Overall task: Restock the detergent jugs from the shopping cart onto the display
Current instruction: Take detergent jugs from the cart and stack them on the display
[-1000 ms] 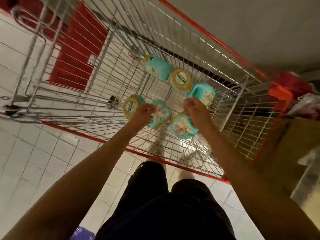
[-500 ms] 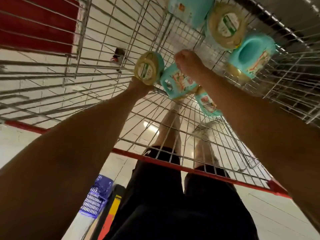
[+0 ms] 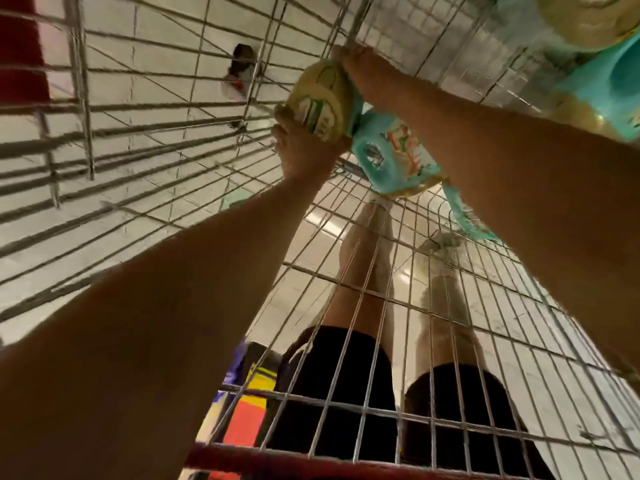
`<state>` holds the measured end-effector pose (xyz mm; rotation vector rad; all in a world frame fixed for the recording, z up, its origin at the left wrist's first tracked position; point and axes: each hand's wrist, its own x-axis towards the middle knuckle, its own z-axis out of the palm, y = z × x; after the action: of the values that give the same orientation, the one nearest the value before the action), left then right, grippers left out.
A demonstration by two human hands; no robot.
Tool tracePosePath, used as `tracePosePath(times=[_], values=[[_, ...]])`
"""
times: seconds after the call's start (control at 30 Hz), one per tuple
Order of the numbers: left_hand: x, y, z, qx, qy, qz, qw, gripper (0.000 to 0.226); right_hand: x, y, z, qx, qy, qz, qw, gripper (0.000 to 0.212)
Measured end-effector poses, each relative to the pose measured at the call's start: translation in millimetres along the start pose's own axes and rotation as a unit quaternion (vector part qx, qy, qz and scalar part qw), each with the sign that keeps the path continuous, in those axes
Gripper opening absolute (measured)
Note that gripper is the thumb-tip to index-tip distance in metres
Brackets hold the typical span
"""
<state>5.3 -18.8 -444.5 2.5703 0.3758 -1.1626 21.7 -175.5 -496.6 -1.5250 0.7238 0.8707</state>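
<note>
A person leans deep into a wire shopping cart (image 3: pixel 194 109), with pale tiled floor (image 3: pixel 152 32) showing through its mesh and a red rim (image 3: pixel 311 463) along the near edge. The person's legs in black shorts (image 3: pixel 349 372) are visible through the cart wall, standing on the same glossy tiles.

The left hand (image 3: pixel 304 152) grips a cream-capped jug (image 3: pixel 320 102) from beneath. Its round cap faces up toward the camera and its long axis runs away into the basket. The right hand (image 3: pixel 358 69) is clenched just above that jug, but what its hidden fingers close on cannot be told. A teal jug (image 3: pixel 393 157) lies touching the first, slanting down to the right. More jugs (image 3: pixel 595 88) crowd the far corner.
</note>
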Motion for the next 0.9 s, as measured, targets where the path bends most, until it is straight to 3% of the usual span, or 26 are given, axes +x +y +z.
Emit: tracePosePath(times=[0.17,0.27,0.37,0.5,0.6,0.67,0.77,0.83,0.9], values=[[-5,-3,-8,0.001,0.033,0.059,0.998,0.129,6,-1,-2,0.001,-0.005,0.014,1.0,0.059],[-10,10,-28,0.021,0.049,0.107,0.993,0.125,-5,-6,-11,0.077,0.015,0.044,0.996,0.066],[-22,28,-60,0.033,0.057,0.17,0.983,0.117,-36,-16,-24,0.135,0.032,0.013,0.99,0.062],[-53,64,-107,-0.028,-0.04,0.254,0.966,0.094,-99,-31,-53,0.216,0.081,-0.021,0.973,0.06],[-85,96,-129,-0.129,-0.131,0.251,0.95,0.078,-156,-26,-83,0.22,0.118,0.005,0.968,0.063],[-111,116,-141,-0.156,-0.176,0.239,0.942,0.076,-191,-15,-98,0.246,0.122,0.014,0.962,0.047],[-153,137,-148,-0.187,-0.199,0.237,0.932,0.066,-252,-3,-112,0.374,0.102,0.02,0.921,0.051],[-188,147,-145,-0.237,-0.196,0.223,0.925,0.055,-294,5,-117,0.393,0.085,0.008,0.916,0.059],[-223,155,-138,-0.28,-0.198,0.205,0.917,0.044,-338,12,-121,0.38,0.134,0.008,0.915,0.066]])
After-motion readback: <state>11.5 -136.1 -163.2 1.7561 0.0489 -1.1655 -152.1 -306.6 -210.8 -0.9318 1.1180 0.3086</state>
